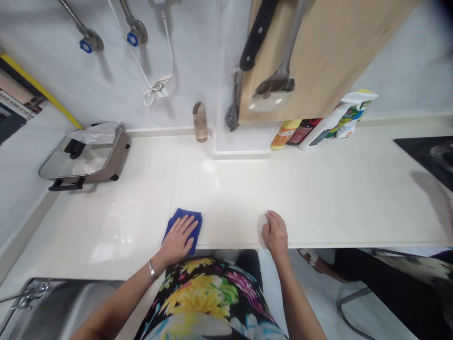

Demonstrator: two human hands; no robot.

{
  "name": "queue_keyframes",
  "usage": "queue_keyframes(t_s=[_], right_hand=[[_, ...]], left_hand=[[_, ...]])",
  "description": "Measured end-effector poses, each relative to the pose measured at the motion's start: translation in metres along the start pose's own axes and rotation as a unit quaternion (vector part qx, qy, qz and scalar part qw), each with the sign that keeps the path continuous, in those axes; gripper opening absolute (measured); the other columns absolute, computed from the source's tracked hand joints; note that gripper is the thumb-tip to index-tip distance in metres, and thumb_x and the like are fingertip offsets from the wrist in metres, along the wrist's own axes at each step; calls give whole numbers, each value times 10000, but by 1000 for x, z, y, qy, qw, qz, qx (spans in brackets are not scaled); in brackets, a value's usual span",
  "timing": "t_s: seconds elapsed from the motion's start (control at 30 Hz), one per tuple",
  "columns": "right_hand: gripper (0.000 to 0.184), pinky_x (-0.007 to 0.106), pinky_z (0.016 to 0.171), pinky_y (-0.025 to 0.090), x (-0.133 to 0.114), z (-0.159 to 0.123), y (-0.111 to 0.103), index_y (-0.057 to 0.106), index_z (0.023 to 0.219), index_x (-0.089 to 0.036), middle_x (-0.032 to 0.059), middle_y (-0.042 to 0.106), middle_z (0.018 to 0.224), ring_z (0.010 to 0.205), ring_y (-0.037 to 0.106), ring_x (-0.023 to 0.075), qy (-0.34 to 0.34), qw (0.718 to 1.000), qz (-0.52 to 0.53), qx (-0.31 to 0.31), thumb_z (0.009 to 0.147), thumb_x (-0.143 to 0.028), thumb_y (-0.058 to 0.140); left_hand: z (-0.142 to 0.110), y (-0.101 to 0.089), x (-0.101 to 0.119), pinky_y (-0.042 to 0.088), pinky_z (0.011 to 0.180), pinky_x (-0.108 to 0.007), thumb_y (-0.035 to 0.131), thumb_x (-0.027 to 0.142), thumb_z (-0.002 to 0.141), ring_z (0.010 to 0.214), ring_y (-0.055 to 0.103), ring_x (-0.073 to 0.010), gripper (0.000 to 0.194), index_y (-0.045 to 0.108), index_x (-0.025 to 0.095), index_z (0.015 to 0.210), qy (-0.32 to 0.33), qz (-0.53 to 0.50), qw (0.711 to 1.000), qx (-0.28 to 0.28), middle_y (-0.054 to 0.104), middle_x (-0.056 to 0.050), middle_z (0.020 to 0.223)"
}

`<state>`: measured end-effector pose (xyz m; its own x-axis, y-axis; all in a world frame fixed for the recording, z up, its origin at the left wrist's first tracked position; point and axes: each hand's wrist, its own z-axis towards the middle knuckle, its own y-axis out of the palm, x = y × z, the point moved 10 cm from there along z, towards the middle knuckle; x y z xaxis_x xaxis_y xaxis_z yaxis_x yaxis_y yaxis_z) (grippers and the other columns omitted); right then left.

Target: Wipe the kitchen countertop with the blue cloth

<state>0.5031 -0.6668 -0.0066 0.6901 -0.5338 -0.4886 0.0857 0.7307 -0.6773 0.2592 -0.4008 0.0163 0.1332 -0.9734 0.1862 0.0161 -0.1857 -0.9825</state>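
My left hand point(179, 240) lies flat on a folded blue cloth point(194, 218), its fingers stretched out over the fabric. The cloth rests on the white countertop point(226, 198) at the front edge, with one corner hanging slightly over. To the right, my right hand point(275, 232) is on or just above the counter near the same edge. Its fingers are curled in loosely and nothing shows in them.
An electric pan point(88, 163) with a glass lid stands back left, above a steel sink point(67, 307). A brown bottle point(200, 123), cleaning bottles point(329, 120) and a black hob point(432, 153) line the back. A person's leg point(375, 278) is at right.
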Motion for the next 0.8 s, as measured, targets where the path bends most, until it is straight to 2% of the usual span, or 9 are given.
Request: queue_keyframes(t_s=[0.2, 0.37, 0.53, 0.8], right_hand=[[341, 474, 1081, 522, 0, -3, -2, 615, 1209, -144, 148, 635, 1279, 1239, 569, 238, -9, 1000, -16, -1, 914, -150, 444], [356, 510, 1070, 522, 1, -5, 0, 614, 1238, -145, 161, 629, 1291, 1223, 585, 265, -18, 1000, -10, -5, 918, -180, 463], [350, 516, 1040, 525, 2, -7, 3, 607, 1236, -135, 177, 624, 1290, 1202, 594, 282, -25, 999, -34, -9, 921, -185, 464], [352, 526, 992, 527, 9, -6, 13, 585, 1232, -144, 193, 624, 1281, 1158, 605, 311, -36, 997, -57, -43, 914, -228, 457]], left_hand=[[-27, -5, -57, 215, 1274, -510, 359, 343, 1001, 1546, 240, -258, 597, 316, 251, 1589, -11, 12, 1000, -4, 345, -40, 1640], [-15, -18, -110, 219, 1273, -499, 345, 338, 1003, 1543, 250, -250, 579, 352, 240, 1574, -44, 23, 999, 19, 361, -42, 1633], [27, -32, -157, 215, 1272, -497, 329, 341, 1011, 1535, 268, -249, 576, 352, 215, 1573, -87, 35, 994, 59, 373, -61, 1628], [128, -41, -200, 215, 1266, -507, 324, 366, 1011, 1517, 301, -267, 565, 393, 214, 1550, -123, 24, 986, 110, 395, -68, 1616]])
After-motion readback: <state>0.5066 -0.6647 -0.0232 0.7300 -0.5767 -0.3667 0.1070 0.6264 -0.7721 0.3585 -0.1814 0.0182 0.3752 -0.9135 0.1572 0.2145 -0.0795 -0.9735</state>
